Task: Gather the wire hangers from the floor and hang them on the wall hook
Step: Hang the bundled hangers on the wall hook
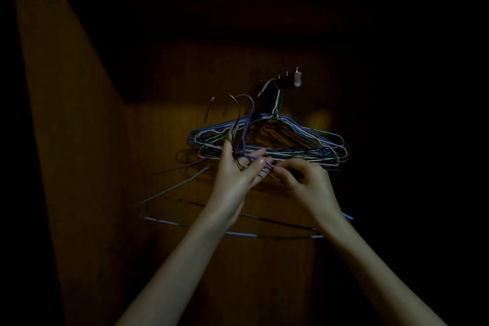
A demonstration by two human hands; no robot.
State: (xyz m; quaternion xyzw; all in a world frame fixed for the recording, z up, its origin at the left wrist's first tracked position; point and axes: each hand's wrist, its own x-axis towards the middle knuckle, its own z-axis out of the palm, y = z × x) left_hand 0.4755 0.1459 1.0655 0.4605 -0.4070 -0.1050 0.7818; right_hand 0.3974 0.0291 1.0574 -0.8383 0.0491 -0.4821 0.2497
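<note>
Wire hangers (pixel 267 145) hung in a dense bundle from the wall hook (pixel 289 79) on a dark wooden wall (pixel 79 140), their necks crowded together just below the hook. A second small group, the held hangers (pixel 238 119), was raised in front of that bundle; their curved tops stood up left of the hook and apart from it, not yet on it. The left hand (pixel 235 177) gripped these by the necks, its fingers (pixel 258 152) curled round the purple and grey wires. The lower bars of the held hangers ran beneath both wrists, pale blue and dark. The right hand (pixel 307 185) sat just beside the left, its fingertips (pixel 276 171) pinching a thin wire end that projected from the held group. The lighting was very dim; finer detail of the grasp could not be told.
</note>
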